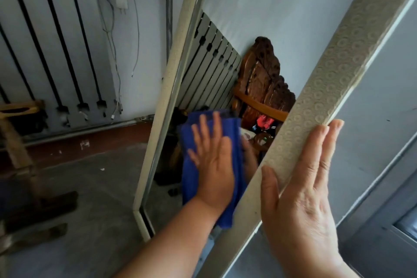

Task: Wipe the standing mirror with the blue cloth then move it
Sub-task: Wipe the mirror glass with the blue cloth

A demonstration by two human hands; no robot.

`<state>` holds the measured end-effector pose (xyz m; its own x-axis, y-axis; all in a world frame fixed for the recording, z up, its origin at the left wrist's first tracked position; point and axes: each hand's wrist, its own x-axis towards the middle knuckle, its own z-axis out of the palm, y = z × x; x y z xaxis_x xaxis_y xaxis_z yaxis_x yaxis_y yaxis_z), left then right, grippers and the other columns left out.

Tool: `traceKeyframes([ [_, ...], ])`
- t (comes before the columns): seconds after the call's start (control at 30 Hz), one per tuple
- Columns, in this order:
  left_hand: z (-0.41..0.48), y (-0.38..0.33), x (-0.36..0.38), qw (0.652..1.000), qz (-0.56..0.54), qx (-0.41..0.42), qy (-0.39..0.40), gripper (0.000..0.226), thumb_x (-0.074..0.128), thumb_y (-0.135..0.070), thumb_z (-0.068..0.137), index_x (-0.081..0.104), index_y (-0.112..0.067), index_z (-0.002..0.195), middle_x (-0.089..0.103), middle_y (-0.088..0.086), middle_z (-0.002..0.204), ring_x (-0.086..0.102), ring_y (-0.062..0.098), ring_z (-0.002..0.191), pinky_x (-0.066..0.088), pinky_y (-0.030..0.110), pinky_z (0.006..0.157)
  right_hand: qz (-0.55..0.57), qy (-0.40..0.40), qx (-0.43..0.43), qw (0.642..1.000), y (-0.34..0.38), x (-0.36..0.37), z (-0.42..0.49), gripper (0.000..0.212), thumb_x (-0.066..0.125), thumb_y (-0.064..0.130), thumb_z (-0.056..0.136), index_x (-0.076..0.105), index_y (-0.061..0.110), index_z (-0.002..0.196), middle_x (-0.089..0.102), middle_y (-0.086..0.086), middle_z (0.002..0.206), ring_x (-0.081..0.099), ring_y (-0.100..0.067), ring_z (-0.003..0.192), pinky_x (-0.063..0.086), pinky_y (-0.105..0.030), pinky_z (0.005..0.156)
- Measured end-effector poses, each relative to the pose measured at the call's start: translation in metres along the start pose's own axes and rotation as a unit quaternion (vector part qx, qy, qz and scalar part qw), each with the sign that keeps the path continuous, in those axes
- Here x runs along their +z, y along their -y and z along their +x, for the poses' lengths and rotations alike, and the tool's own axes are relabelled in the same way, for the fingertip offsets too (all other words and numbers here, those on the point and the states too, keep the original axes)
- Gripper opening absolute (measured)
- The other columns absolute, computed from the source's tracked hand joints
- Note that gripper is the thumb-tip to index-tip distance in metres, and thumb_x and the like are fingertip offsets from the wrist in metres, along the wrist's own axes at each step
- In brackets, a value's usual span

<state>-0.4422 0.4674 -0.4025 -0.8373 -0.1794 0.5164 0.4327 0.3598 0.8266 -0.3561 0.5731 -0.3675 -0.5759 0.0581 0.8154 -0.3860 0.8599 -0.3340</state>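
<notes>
Standing mirror point(237, 29), tall, glass set in a cream textured frame: it stands on the grey concrete floor point(94, 187), tilted, with a grey panel radiator point(45, 52) on the wall beyond its left rail.

Blue terry cloth point(189, 165): flat against the lower part of the mirror's glass, nearer the left rail, its lower end hanging loose below the wrist.

Left hand point(214, 158): fingers straight and spread, palm pressing the cloth to the glass; nothing is gripped.

Right hand point(302, 198): laid along the mirror's right rail point(338, 70), fingers straight on the outer edge, thumb on the front face, bracing the rail without curling round it.

Assessment: wiping is in progress and the move is not begun. Recommended practice:
- even palm pressure
- overlapping strokes from rail to rail
- working down to the bottom corners
- the loose tail folded under so it does not drag smears
- the right rail braced throughout, since pushing on tilted glass could tip or slide the mirror
</notes>
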Motion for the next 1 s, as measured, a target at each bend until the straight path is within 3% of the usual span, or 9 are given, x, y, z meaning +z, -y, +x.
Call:
traceKeyframes([
  [0.1,0.043,-0.039,0.000,0.986,0.002,0.165,0.027,0.046,0.007,-0.049,0.099,0.004,-0.056,0.145,-0.006,-0.021,0.160,-0.015,0.006,0.147,-0.018,0.051,0.114,-0.002,-0.006,0.001,1.000,0.001,0.004,0.003,0.089,0.056,0.016,0.093,-0.010,0.011,0.152,-0.012,-0.012,0.161,0.003,-0.027,0.149,0.042,-0.055,0.103],
  [0.17,0.076,-0.045,-0.008,0.982,0.023,0.187,0.006,0.046,0.013,-0.039,0.101,0.008,-0.048,0.146,0.003,-0.013,0.163,-0.009,0.009,0.149,-0.015,0.055,0.115,-0.007,-0.003,-0.002,1.000,0.002,0.005,0.004,0.091,0.056,0.024,0.092,-0.011,0.013,0.152,-0.012,-0.009,0.161,0.004,-0.029,0.149,0.042,-0.056,0.102],
  [0.37,0.086,0.031,-0.023,0.993,-0.031,-0.077,-0.088,0.063,0.032,-0.043,0.102,0.000,-0.029,0.154,0.005,0.001,0.164,0.006,0.023,0.150,0.002,0.057,0.118,-0.011,0.003,0.000,1.000,-0.001,0.001,0.004,0.111,0.069,0.042,0.081,-0.013,0.018,0.152,-0.009,-0.007,0.161,0.004,-0.029,0.149,0.038,-0.059,0.105],
  [0.53,0.021,0.065,-0.017,0.940,-0.017,-0.325,-0.104,0.063,0.025,-0.045,0.102,0.002,-0.019,0.154,-0.001,0.002,0.164,-0.002,0.019,0.150,0.000,0.053,0.119,-0.007,0.006,0.010,1.000,0.000,0.000,0.003,0.118,0.073,0.043,0.076,-0.014,0.022,0.152,-0.013,-0.001,0.161,0.002,-0.026,0.149,0.038,-0.060,0.104],
  [0.6,0.012,0.047,-0.012,0.959,-0.001,-0.272,-0.073,0.062,0.023,-0.045,0.102,-0.002,-0.023,0.154,-0.006,-0.002,0.164,-0.008,0.017,0.150,-0.003,0.053,0.118,-0.013,0.008,0.012,1.000,0.001,0.000,0.001,0.119,0.073,0.042,0.075,-0.016,0.022,0.151,-0.014,0.000,0.161,0.001,-0.025,0.149,0.034,-0.058,0.108],
  [0.67,0.021,0.014,-0.005,0.996,0.014,-0.079,-0.042,0.064,0.020,-0.051,0.098,-0.009,-0.031,0.152,-0.014,-0.013,0.161,-0.016,0.008,0.147,-0.012,0.050,0.115,-0.009,0.006,0.014,1.000,0.002,0.001,-0.001,0.118,0.072,0.042,0.075,-0.017,0.023,0.151,-0.015,0.001,0.161,0.001,-0.024,0.149,0.031,-0.053,0.110],
  [0.73,0.051,-0.015,-0.002,0.994,0.028,0.106,-0.012,0.065,0.019,-0.055,0.096,-0.010,-0.035,0.151,-0.015,-0.020,0.158,-0.018,0.003,0.146,-0.017,0.047,0.113,-0.009,-0.001,0.013,1.000,0.001,0.003,0.000,0.117,0.070,0.043,0.076,-0.017,0.022,0.151,-0.014,-0.001,0.161,0.002,-0.023,0.149,0.030,-0.045,0.111],
  [0.8,0.091,-0.024,-0.008,0.981,0.063,0.183,-0.006,0.068,0.024,-0.053,0.096,-0.002,-0.026,0.154,-0.007,-0.012,0.162,-0.011,0.009,0.149,-0.014,0.050,0.115,-0.014,0.001,0.008,1.000,0.000,0.004,0.003,0.115,0.069,0.046,0.079,-0.017,0.021,0.151,-0.013,-0.003,0.160,0.001,-0.024,0.149,0.029,-0.042,0.111],
  [1.0,0.106,0.062,-0.030,0.994,0.019,-0.070,-0.078,0.074,0.025,-0.053,0.092,0.002,-0.020,0.154,0.002,-0.001,0.164,0.000,0.014,0.150,0.001,0.052,0.120,-0.005,0.011,0.015,1.000,0.000,0.003,0.002,0.116,0.071,0.040,0.078,-0.018,0.024,0.151,-0.015,-0.002,0.161,0.001,-0.024,0.149,0.035,-0.057,0.107],
])
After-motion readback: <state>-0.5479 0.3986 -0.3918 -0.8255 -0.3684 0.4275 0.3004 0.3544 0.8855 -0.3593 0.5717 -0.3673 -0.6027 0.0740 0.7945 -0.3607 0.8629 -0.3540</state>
